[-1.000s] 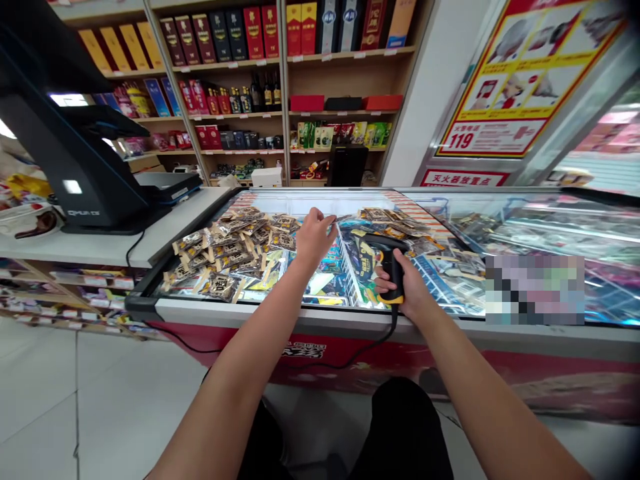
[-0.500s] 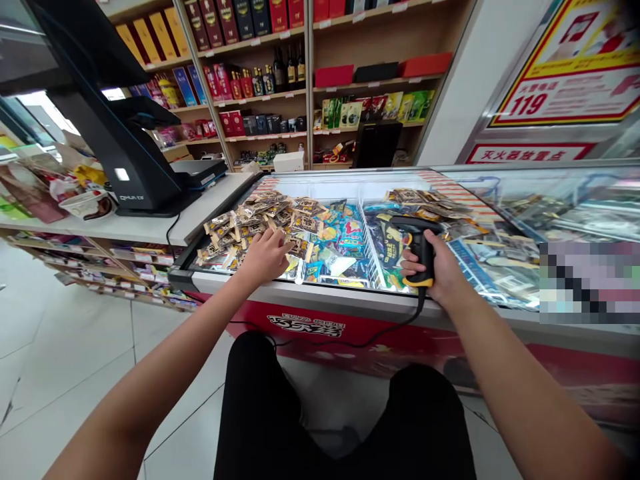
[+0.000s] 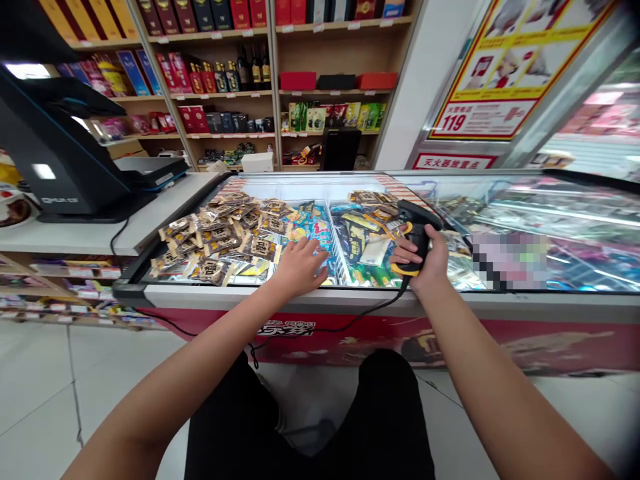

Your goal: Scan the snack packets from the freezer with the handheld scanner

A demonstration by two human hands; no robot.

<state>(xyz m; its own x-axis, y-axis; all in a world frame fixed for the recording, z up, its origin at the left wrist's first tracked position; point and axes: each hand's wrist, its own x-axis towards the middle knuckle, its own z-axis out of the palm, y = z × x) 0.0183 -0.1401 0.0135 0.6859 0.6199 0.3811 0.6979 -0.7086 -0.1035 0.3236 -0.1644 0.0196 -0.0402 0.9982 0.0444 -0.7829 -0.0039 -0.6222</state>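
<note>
Shop shelves (image 3: 320, 80) of boxed goods fill the top of the frame above a glass-topped freezer chest (image 3: 350, 297) that spans its middle. At centre, the person's left hand (image 3: 299, 268) lies spread, palm down, on the glass lid beside a heap of brown snack packets (image 3: 215, 233). The right hand (image 3: 425, 263) — just right of centre — grips a black-and-yellow barcode scanner (image 3: 415, 233), its cable trailing over the front edge. A till terminal (image 3: 65, 160) stands at left.

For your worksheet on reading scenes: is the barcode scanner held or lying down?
Held: the right hand grips the barcode scanner above the freezer.
</note>
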